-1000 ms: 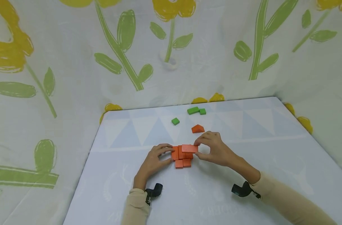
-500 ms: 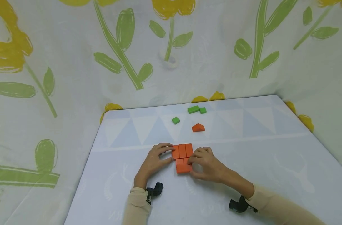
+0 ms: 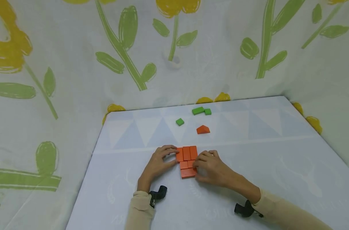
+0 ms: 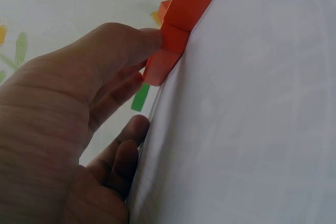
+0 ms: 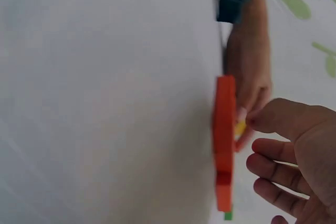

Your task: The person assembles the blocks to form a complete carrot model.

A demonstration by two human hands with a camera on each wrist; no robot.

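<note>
Several flat orange blocks lie side by side as one compact patch on the table, in the middle of the head view. My left hand [image 3: 158,164] pinches the leftmost orange block [image 3: 179,156] between its thumb on the near end and fingers on the far end. A long orange block [image 3: 188,173] lies crosswise at the patch's near edge, against two small blocks [image 3: 184,164]. By the patch's right side is my right hand [image 3: 213,169], fingers loosely bent. In the right wrist view a narrow gap shows between its thumb [image 5: 273,116] and the orange row [image 5: 224,129].
Beyond the patch lies a loose orange wedge-shaped block [image 3: 203,129]. Farther back are a small green block [image 3: 180,122], a long green block [image 3: 198,111] and another small one [image 3: 208,111]. A flowered cloth [image 3: 206,70] hangs behind the table.
My right hand carried the long orange block from above the patch toward me, laid it at the near edge and let go. The left hand has stayed on its block.
</note>
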